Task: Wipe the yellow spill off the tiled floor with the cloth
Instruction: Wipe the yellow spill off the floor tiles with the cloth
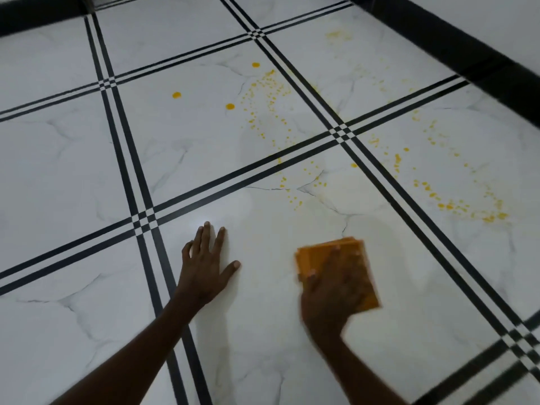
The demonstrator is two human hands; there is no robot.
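Cloth (347, 258), orange and folded into a flat square, lies on the tiled floor (73, 171) under the right hand (330, 290). The fingers (334, 254) of that hand are spread flat on top of the cloth, pressing it down rather than clamped around it. The hand and cloth are motion-blurred.

The left hand (204, 264) rests palm-down on the floor beside the cloth, on the side away from the spill, fingers apart, holding nothing; it appears to act as a brace.

Yellow spill (268, 103), relative to the cloth:
- One trail of fine droplets begins just beyond the cloth's far edge and runs away from the person, ending near three larger round drops (230, 106).
- A second arc (455, 203) lies beyond and to the right of the cloth, across the black double line (409, 206).
- Fainter speckling (336, 35) lies farthest off, close to the dark skirting (467, 54).

The tile under the cloth looks clean. Judgement: most of the spill remains. The right hand is the nearer one; the next stroke should push forward along the near trail's long axis.
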